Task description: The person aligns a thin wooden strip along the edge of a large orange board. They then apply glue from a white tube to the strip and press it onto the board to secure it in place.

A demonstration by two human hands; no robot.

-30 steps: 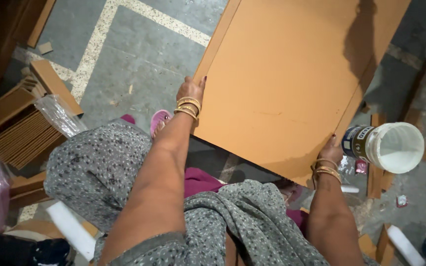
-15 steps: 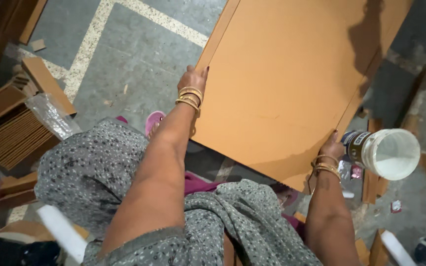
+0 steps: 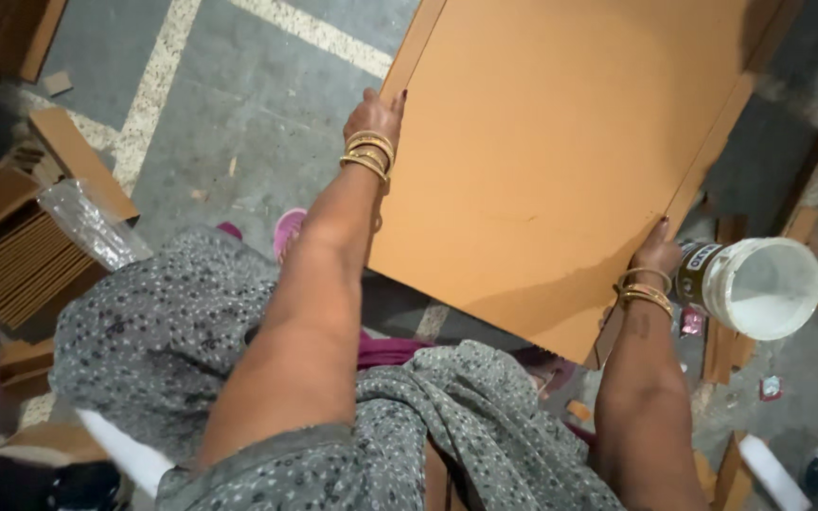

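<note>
A large flat sheet of brown cardboard (image 3: pixel 560 161) fills the upper middle of the view, held above a grey floor. My left hand (image 3: pixel 374 115) grips its left edge, with gold bangles on the wrist. My right hand (image 3: pixel 657 252) grips the sheet's right edge near the lower corner, also wearing bangles. A grey patterned garment (image 3: pixel 172 331) covers my lap below.
A white plastic bucket (image 3: pixel 759 287) with white contents lies just right of my right hand. Stacked cardboard pieces (image 3: pixel 11 255) with a clear plastic wrap (image 3: pixel 97 222) lie at left. Cardboard scraps (image 3: pixel 721 350) litter the floor at right. White lines (image 3: pixel 153 95) cross the floor.
Both hands have moved up along the sheet's edges, and the cardboard sits slightly higher and further forward in view.
</note>
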